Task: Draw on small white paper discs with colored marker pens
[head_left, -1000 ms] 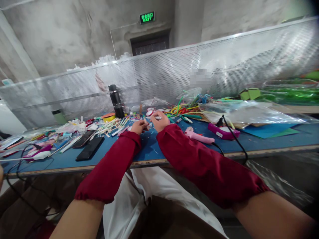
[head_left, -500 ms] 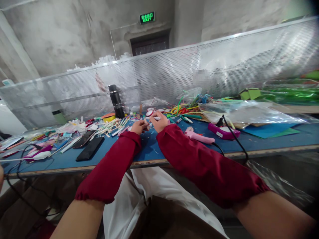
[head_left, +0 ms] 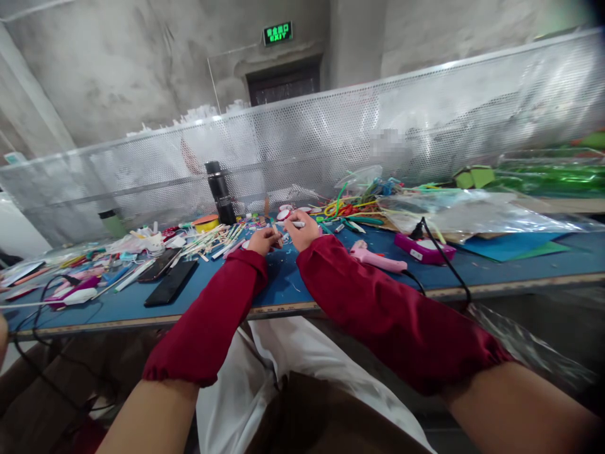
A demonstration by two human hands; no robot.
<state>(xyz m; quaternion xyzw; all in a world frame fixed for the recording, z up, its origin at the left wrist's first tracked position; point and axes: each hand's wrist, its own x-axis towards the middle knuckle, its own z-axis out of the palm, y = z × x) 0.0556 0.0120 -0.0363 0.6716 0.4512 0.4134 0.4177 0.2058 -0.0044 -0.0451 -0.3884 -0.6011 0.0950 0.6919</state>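
Over the blue tabletop (head_left: 278,287), my two hands meet at the middle of the bench. My right hand (head_left: 305,231) is closed around a white marker pen (head_left: 297,224), whose tip points left toward the other hand. In my left hand (head_left: 263,241), the fingers pinch a small pale, stick-like piece (head_left: 278,239); its exact kind is too small to tell. Right of the hands lies a pink glue gun (head_left: 378,259) with a black cord. Several pale sticks (head_left: 215,239) lie scattered to the left.
Two dark phones (head_left: 171,282) lie at left near a purple-and-white device (head_left: 75,294). A black bottle (head_left: 220,192) stands at the back before a perforated metal screen (head_left: 302,145). On the right are a purple box (head_left: 425,248), plastic bags (head_left: 472,211) and coloured sheets (head_left: 510,248).
Both hands stay nearly in place, the pen still close to the small piece. The view has shifted only very slightly.
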